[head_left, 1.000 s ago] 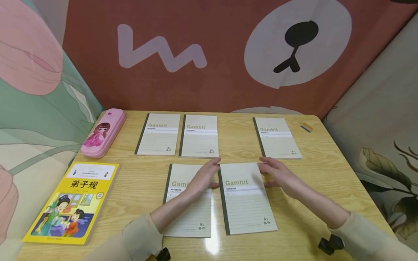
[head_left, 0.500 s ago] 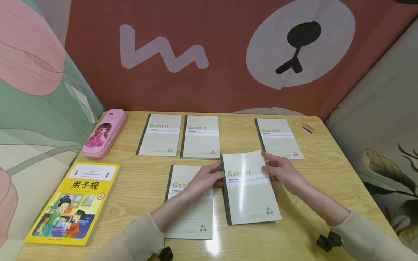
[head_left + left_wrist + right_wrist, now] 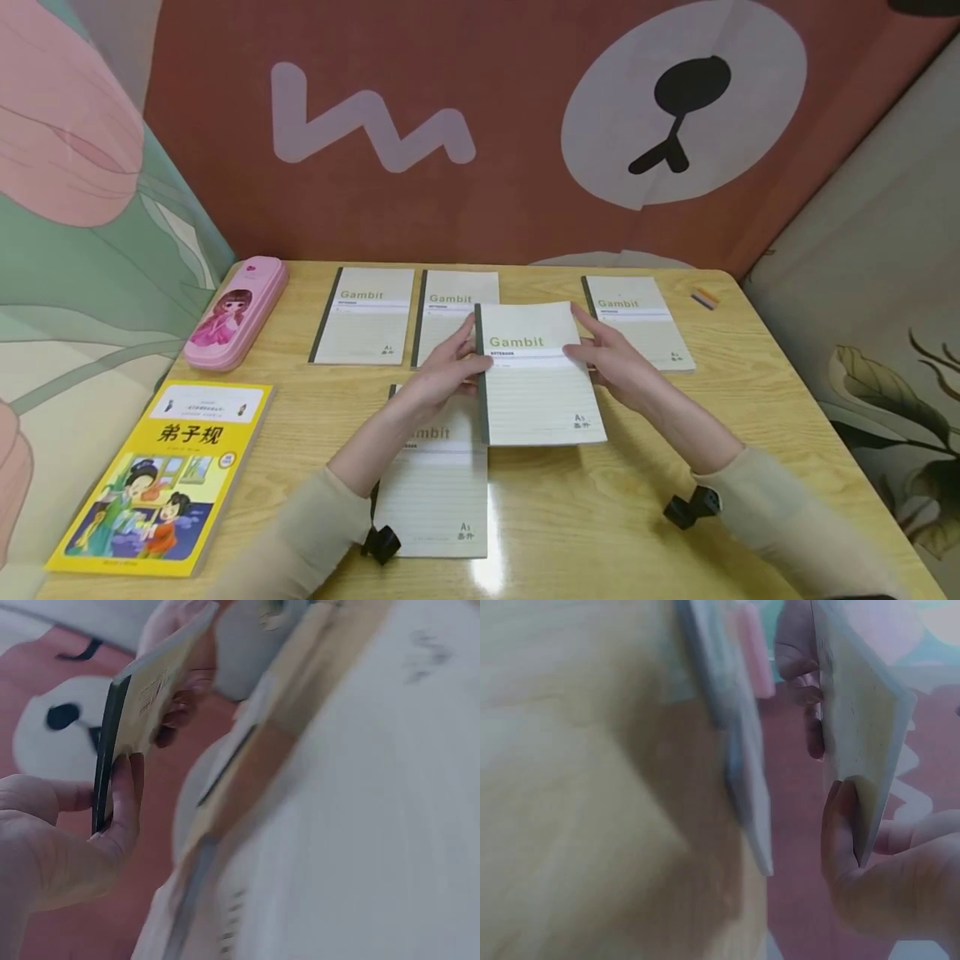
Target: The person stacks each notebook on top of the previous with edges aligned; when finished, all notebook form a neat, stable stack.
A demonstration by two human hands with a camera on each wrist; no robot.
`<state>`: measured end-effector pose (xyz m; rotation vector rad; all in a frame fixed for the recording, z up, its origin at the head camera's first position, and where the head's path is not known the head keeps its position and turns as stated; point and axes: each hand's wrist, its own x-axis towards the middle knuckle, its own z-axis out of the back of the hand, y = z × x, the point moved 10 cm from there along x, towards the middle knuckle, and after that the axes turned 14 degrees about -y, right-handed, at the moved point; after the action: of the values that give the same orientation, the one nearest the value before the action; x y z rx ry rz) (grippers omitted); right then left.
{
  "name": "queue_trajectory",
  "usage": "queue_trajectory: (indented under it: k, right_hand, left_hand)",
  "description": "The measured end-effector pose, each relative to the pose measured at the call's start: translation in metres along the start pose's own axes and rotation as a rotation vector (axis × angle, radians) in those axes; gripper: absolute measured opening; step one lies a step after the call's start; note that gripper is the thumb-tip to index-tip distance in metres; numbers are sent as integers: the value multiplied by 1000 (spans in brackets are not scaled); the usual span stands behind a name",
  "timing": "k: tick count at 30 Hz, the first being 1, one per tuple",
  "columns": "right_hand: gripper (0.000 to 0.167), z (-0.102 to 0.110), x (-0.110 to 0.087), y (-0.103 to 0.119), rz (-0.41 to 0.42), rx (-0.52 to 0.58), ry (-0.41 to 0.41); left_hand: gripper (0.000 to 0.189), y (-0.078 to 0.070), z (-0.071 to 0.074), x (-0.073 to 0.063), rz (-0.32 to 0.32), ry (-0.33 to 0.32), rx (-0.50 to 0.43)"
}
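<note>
Both hands hold a pale Gambit notebook (image 3: 540, 400) with a dark spine, raised off the table and tilted. My left hand (image 3: 444, 367) pinches its spine side, thumb on the cover and fingers behind. On the opposite edge, my right hand (image 3: 617, 365) grips it the same way. The left wrist view shows the left hand (image 3: 64, 851) at the spine of the notebook (image 3: 157, 694). In the right wrist view, the notebook (image 3: 862, 724) stands away from the tabletop (image 3: 570, 847). Below the left forearm lies another Gambit notebook (image 3: 438, 500), partly covered.
Along the back lie three matching notebooks: one at the left (image 3: 363, 325), one beside it (image 3: 457, 287) partly hidden, and one at the right (image 3: 637, 333). A pink pencil case (image 3: 240, 308) and yellow book (image 3: 161, 483) occupy the left side. A small striped piece (image 3: 705, 298) lies back right.
The notebook, flat on the table one second ago, has been gripped by both hands, lifted and moved back and slightly left. It now overlaps the back middle notebook in the head view.
</note>
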<state>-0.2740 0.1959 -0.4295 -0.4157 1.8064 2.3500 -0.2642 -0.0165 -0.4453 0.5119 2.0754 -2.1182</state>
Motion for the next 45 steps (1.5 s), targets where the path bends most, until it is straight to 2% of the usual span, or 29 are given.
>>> queue_trajectory:
  k: [5, 11, 15, 20, 25, 30, 37, 45]
  right_hand:
    - [79, -13, 24, 21, 30, 101, -39]
    - [64, -34, 54, 39, 67, 230, -81]
    - [57, -46, 71, 42, 63, 274, -122]
    - [51, -58, 89, 40, 64, 341, -166]
    - [50, -69, 98, 32, 28, 401, -205]
    - [51, -76, 103, 27, 22, 428, -200]
    - [53, -73, 104, 15, -15, 412, -214]
    - [53, -74, 106, 12, -21, 372, -215]
  left_hand:
    - [76, -14, 32, 14, -4, -75, -78]
    - [62, -21, 65, 30, -17, -190, -68]
    - [58, -22, 82, 39, -18, -244, -84]
    - [56, -24, 96, 48, -44, -269, -107]
    - [56, -18, 103, 55, -33, -272, -97]
    - [59, -12, 108, 59, -25, -301, -92]
    - [63, -5, 102, 62, -1, -283, -38]
    - [61, -4, 105, 67, -11, -301, -52]
